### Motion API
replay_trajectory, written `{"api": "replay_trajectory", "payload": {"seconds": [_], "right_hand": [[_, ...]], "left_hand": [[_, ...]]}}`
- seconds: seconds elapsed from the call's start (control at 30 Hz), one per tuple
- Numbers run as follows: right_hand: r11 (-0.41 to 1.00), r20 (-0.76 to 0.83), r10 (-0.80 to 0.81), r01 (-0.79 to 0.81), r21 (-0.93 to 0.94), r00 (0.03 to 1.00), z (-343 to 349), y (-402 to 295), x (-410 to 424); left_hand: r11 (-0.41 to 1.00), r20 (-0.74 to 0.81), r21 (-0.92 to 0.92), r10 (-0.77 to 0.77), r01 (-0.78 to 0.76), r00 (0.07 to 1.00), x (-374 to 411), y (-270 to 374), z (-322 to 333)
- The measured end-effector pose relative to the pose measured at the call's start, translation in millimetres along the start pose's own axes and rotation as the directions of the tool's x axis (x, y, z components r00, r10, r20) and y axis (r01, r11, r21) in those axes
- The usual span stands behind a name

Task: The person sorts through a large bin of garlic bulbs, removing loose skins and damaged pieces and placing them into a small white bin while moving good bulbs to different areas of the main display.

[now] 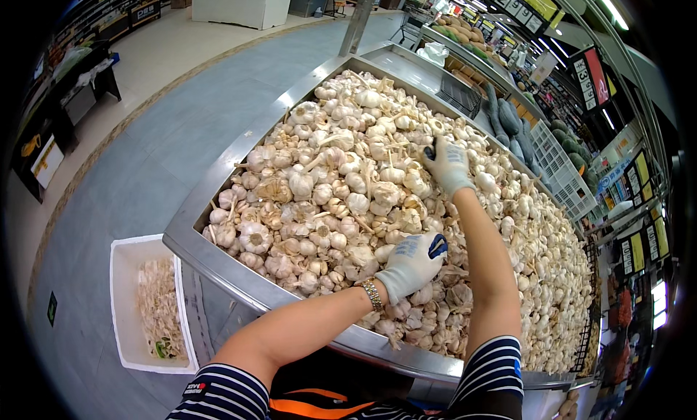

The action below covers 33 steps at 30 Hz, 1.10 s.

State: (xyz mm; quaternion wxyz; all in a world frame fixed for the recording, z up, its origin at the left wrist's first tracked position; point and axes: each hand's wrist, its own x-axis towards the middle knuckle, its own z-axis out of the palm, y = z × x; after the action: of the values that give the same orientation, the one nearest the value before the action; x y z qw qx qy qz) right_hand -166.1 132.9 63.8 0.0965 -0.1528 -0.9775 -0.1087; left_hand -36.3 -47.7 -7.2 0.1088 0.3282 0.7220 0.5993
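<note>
A large heap of garlic bulbs (pixel 337 191) with loose papery skins fills a metal-edged display bin (pixel 218 273). My left hand (pixel 414 262), in a white glove with dark blue fingertips, rests low over the near part of the heap, its fingers curled; what lies under them is hidden. A metal watch band (pixel 372 295) circles that wrist. Farther back and to the right, my right hand (pixel 447 161), gloved likewise, reaches down among the bulbs, its fingertips partly hidden behind the glove and the garlic.
On the floor at left stands a white foam box (pixel 117 311) with garlic skins. Behind the bin are a black basket (pixel 460 96), winter melons (pixel 509 118) and a white plastic crate (pixel 561 169). A metal post (pixel 359 22) rises at the far corner; price signs hang at upper right.
</note>
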Motion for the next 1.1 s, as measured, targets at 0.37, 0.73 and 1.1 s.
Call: {"api": "replay_trajectory", "payload": {"seconds": [0.37,0.73,1.1], "right_hand": [[0.795,-0.38,0.152,0.115,0.595,0.912,11.9,79.1,-83.4],[0.541,-0.196,-0.226,0.29,0.79,0.954,-18.9,-5.4,-171.9],[0.721,-0.244,-0.346,0.423,0.548,0.906,-69.0,-100.6,-52.1]], "left_hand": [[0.834,0.142,-0.523,-0.119,0.176,0.983,9.5,0.6,-2.2],[-0.092,0.395,-0.916,-0.054,0.389,0.917,17.6,-20.8,-3.2],[0.135,0.426,-0.88,-0.202,0.456,0.882,19.0,-16.2,-4.8]]}}
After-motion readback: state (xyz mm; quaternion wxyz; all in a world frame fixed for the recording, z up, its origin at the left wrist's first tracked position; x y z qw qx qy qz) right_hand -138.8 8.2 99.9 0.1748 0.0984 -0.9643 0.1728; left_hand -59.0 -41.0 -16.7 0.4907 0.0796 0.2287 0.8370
